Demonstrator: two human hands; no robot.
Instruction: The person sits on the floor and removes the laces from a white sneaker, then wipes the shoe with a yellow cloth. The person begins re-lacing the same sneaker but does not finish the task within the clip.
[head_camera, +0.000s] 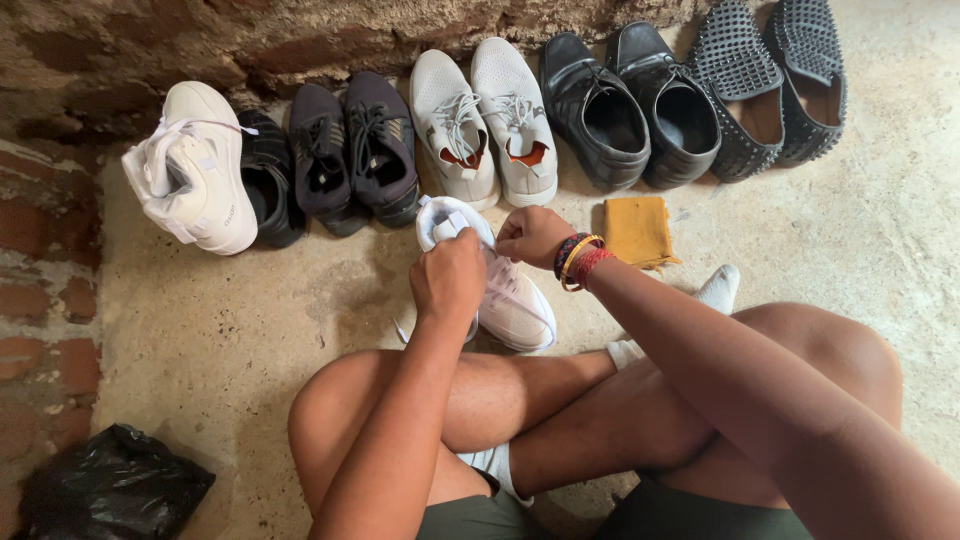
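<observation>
Two hands: we see both on one white sneaker (510, 300), on the floor before crossed legs.
Left hand (448, 280): clenched over its laces.
Right hand (533, 235): pinching a lace, nearer the collar.
Long axis: toe toward the right knee, heel toward the shoe row.

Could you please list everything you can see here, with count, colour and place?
white shoe: one, white, on the floor before the crossed legs, held by both hands
lace: white, on that shoe, under the hands
white high-top: one, white, far left of the row by the wall
black trainers: three, black, right of the high-top
grey trainers: pair, pale grey, middle of the row
leather shoes: pair, black, right of the grey pair
studded loafers: pair, black, far right
cloth: one, yellow, on the floor beside the right wrist
bag: one, black, bottom left
bangles: several, red, gold and dark, right wrist
socks: white, on the feet
left hand: on the shoe
right hand: pinching at the shoe's top
</observation>
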